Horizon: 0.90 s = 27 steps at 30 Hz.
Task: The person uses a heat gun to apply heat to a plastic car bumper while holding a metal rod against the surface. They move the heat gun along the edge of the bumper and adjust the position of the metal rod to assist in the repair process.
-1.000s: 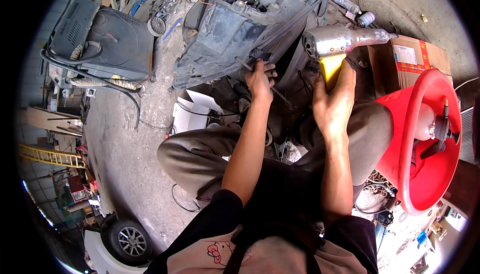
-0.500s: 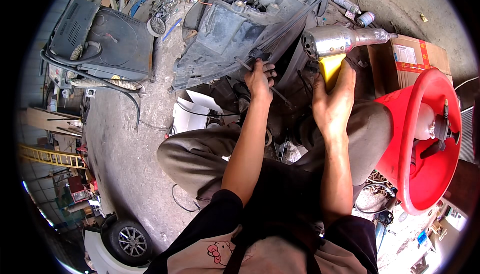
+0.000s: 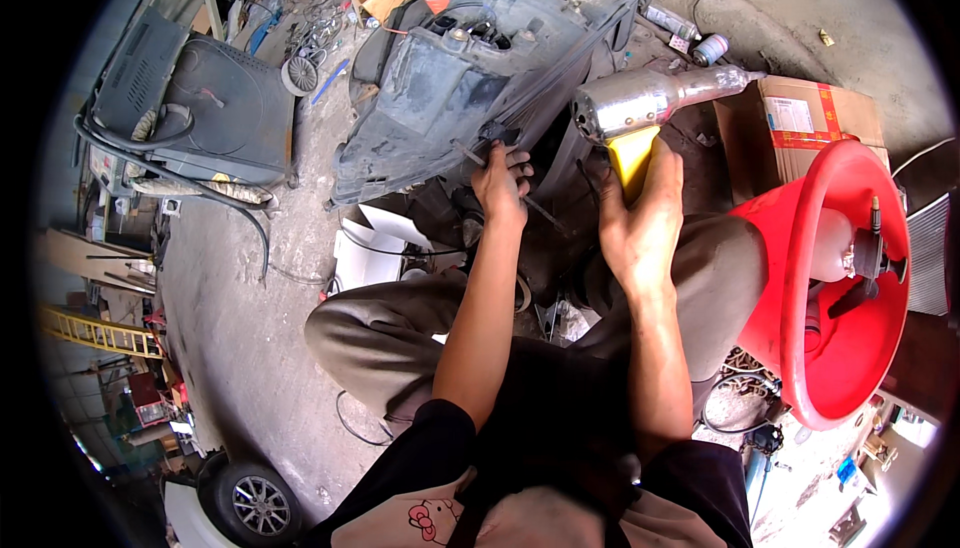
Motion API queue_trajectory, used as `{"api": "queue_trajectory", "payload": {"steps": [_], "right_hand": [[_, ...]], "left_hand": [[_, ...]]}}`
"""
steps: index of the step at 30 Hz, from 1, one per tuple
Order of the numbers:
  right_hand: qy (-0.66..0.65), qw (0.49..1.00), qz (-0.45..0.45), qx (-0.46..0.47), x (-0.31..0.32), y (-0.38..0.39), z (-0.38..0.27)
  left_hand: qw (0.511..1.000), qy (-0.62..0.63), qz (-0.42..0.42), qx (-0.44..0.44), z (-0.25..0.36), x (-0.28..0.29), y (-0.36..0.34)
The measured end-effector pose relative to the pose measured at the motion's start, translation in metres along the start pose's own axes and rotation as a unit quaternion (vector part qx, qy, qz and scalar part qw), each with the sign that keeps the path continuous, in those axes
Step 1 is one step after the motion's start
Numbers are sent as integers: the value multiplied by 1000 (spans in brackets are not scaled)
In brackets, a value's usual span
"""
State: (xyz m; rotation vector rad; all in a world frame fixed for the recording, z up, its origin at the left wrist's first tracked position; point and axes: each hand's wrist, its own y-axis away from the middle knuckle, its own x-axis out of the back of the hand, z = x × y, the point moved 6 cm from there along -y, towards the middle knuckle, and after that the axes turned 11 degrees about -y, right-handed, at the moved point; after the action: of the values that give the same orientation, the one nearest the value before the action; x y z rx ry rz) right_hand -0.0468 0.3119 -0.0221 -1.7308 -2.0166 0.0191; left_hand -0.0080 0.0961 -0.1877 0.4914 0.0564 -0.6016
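Note:
My right hand point(image 3: 642, 233) is closed around the yellow handle of a heat gun point(image 3: 628, 103). The gun has a silver metal barrel, and its narrow nozzle points right, toward a cardboard box. Left of it, at the lower edge of a grey car headlight housing point(image 3: 425, 108), my left hand point(image 3: 500, 188) is closed with bent fingers. A thin metal rod point(image 3: 545, 216) passes through that hand, its other end showing near the housing. A small dark piece point(image 3: 497, 132) sits at its fingertips; whether it belongs to the housing I cannot tell.
To my right stands a red bucket point(image 3: 795, 328) holding a spray gun point(image 3: 868, 253). Behind it is the cardboard box point(image 3: 835, 123), with spray cans point(image 3: 711, 49) farther back. A grey metal cabinet point(image 3: 235, 98) with thick hoses is at left. A white carton point(image 3: 368, 258) lies below the housing.
The whole view has shifted slightly, so most things sit a little farther left. Both hands keep their grips, and the heat gun stays at nearly the same tilt.

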Motion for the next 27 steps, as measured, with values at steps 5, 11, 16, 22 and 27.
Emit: {"api": "queue_trajectory", "payload": {"steps": [5,11,16,22,27], "right_hand": [[-14,1000,-3,4,0,0,0],[-20,1000,-3,-17,1,0,-1],[-11,1000,-2,-4,0,0,0],[-5,1000,-3,-1,0,0,2],[-5,1000,-2,6,0,-1,0]], "left_hand": [[1000,-2,3,-1,-1,1,0],[1000,1,-4,-1,-1,0,-1],[1000,2,-5,-6,-1,1,-2],[1000,-8,-11,-9,-2,1,-4],[1000,-5,-14,-11,-3,2,-5]]}}
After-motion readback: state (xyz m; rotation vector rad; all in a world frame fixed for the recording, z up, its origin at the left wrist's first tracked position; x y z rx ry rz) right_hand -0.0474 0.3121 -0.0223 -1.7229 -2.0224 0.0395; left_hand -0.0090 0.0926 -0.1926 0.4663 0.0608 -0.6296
